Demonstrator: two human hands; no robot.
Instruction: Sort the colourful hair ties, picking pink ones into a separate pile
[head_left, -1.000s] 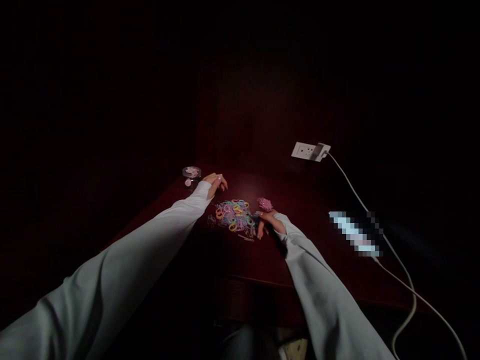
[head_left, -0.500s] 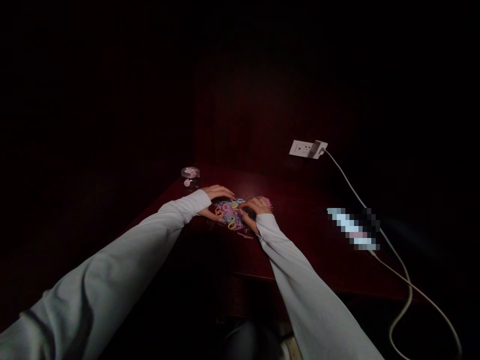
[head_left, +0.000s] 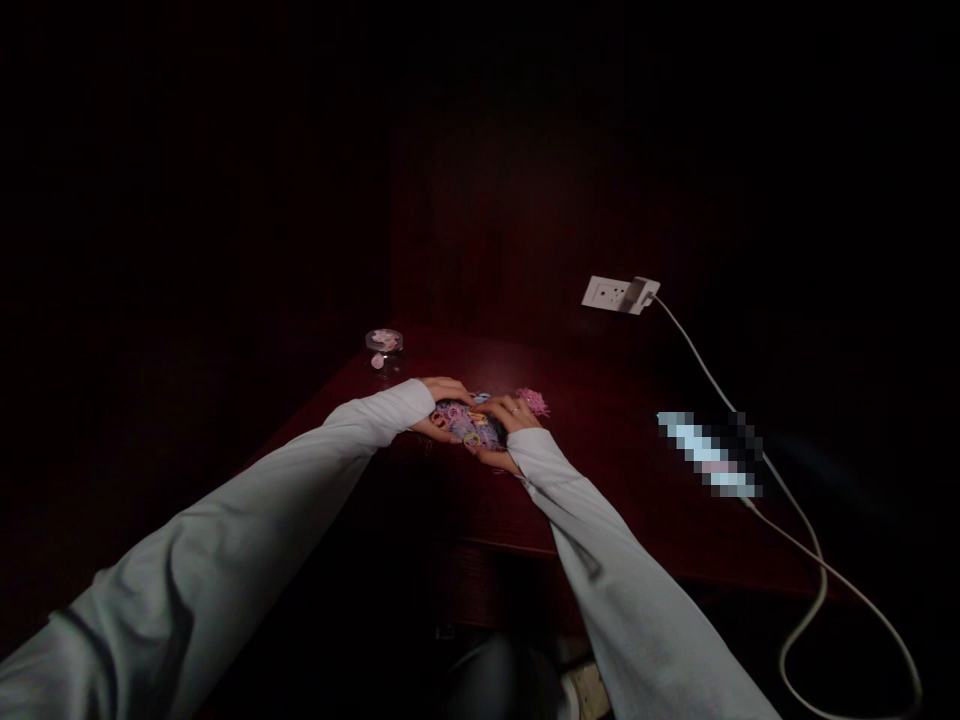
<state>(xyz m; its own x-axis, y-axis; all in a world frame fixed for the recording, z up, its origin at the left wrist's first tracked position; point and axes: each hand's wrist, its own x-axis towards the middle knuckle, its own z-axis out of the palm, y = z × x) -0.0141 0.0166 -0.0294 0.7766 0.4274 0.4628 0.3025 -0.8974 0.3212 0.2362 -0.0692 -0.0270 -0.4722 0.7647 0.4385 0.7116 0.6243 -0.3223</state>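
A heap of small colourful hair ties [head_left: 466,422], pink, purple, yellow and blue, lies on the dark red table between my hands. My left hand [head_left: 444,408] curves around its left side, thumb in front and fingers stretched along the back. Around the right side curves my right hand [head_left: 511,422], with a ring on one finger, its thumb low at the front edge and its fingers over the back. Both hands are open, thumbs apart from the fingers, touching the heap's edges. A pink bundle of thin strands [head_left: 533,402] lies just behind my right hand.
A clear round jar [head_left: 385,350] with pink pieces stands at the back left. A phone with a pixelated screen [head_left: 705,455] lies to the right, its white cable [head_left: 694,350] running to a charger in the wall socket [head_left: 606,294]. The table's front edge [head_left: 502,547] is near me.
My right thumb has moved down to the front edge of the heap, and my left hand has shifted slightly right. The hair ties are now gathered more tightly between both hands.
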